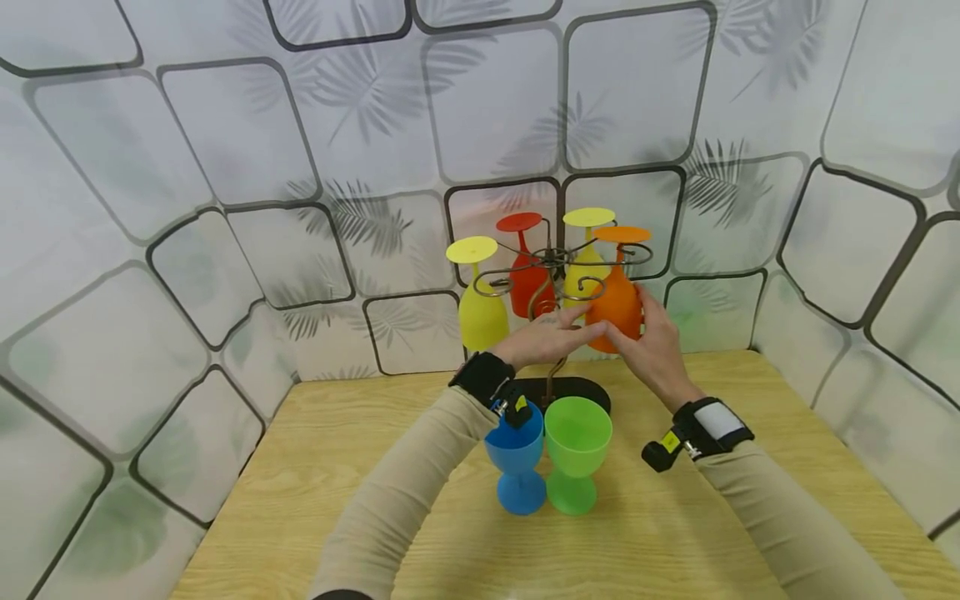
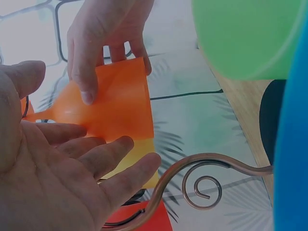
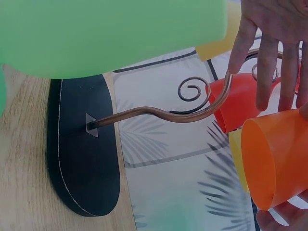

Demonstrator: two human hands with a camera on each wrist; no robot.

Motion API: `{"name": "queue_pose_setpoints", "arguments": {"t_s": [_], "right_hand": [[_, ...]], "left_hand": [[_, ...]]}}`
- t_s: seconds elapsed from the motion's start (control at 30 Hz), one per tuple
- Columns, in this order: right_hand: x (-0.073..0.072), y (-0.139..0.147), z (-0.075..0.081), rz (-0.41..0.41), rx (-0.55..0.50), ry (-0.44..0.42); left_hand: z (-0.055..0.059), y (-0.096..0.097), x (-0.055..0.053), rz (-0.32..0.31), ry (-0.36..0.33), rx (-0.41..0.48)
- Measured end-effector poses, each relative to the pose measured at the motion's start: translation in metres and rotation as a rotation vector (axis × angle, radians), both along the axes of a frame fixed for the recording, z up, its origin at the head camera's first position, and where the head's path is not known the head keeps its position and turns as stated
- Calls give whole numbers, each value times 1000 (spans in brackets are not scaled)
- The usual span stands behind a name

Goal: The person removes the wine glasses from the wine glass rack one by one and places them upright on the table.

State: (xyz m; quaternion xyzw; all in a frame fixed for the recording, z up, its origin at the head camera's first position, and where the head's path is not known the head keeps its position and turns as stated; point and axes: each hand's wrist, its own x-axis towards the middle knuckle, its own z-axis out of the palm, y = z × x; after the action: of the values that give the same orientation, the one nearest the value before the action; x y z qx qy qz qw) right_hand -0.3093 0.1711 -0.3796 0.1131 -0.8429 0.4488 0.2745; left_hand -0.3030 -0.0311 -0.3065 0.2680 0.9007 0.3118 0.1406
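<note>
An orange goblet (image 1: 617, 304) hangs upside down at the right front of a metal stemware rack (image 1: 551, 260), its foot above a curled wire arm. My right hand (image 1: 658, 354) grips its bowl from the right, thumb on the near side and fingers round the back. From the left, my left hand (image 1: 546, 340) reaches in with fairly straight fingers close along the bowl, as the left wrist view shows. Other upturned goblets hang on the rack: a yellow one (image 1: 483, 312) at left, a red one (image 1: 531, 283) behind, and another yellow goblet (image 1: 583, 271) partly hidden by the orange one.
A blue goblet (image 1: 521, 492) and a green goblet (image 1: 577, 450) stand upright on the wooden table (image 1: 360, 467), in front of the rack's black base (image 3: 86, 159). Patterned cloth walls (image 1: 360, 167) enclose the table at the back and sides.
</note>
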Motion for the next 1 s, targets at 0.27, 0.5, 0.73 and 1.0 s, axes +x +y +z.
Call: {"name": "queue_pose_setpoints", "arguments": {"t_s": [0.27,0.5,0.73,1.0], "right_hand": [[7,6,-3,-1,-39,-47],[19,15,-3,-14,-53,-57],[33,18,-2,0,-71,-51],[54,20,-4,64,-63,-30]], "left_hand": [[0,7,5,-16,-34,-13],[-1,11,9,-58,-25,16],[-1,11,11,-114,5,89],[-6,8,14,-130,-34,209]]}}
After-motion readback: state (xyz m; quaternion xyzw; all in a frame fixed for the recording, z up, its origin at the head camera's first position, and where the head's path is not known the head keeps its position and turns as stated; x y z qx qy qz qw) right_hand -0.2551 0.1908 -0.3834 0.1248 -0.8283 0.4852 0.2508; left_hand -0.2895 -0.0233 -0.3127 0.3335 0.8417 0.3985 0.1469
